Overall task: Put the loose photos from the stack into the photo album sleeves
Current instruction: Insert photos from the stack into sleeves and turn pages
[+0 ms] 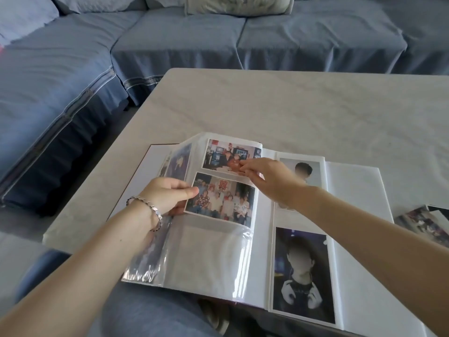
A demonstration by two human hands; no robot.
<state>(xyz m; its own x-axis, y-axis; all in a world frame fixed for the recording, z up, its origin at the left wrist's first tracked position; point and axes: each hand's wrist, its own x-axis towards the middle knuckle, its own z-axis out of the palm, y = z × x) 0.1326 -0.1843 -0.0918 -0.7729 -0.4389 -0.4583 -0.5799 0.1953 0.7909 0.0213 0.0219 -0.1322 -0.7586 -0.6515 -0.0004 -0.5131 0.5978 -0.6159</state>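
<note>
A living room, a blue-grey sofa (170, 40) behind a pale stone-look table (315, 105); a photo album (352, 190) lies open at the table's near edge, overhanging onto the person's lap. The left hand (167, 193), a bracelet (150, 205) at the wrist, grips the left edge of a group photo (221, 198), thumb on top; the print sits slightly tilted over the middle sleeve (261, 198) of the left page, below a filled sleeve (228, 154) and above an empty one (209, 259). The right hand (269, 178) pinches the clear plastic near the photo's upper right corner, apparently holding the middle sleeve's mouth; whether the print is already partly inside cannot be told. The stack of loose photos (418, 220) waits at the table's right edge. The step in hand looks like seating this print; next it needs squaring to the pocket and sliding fully in without creasing.
</note>
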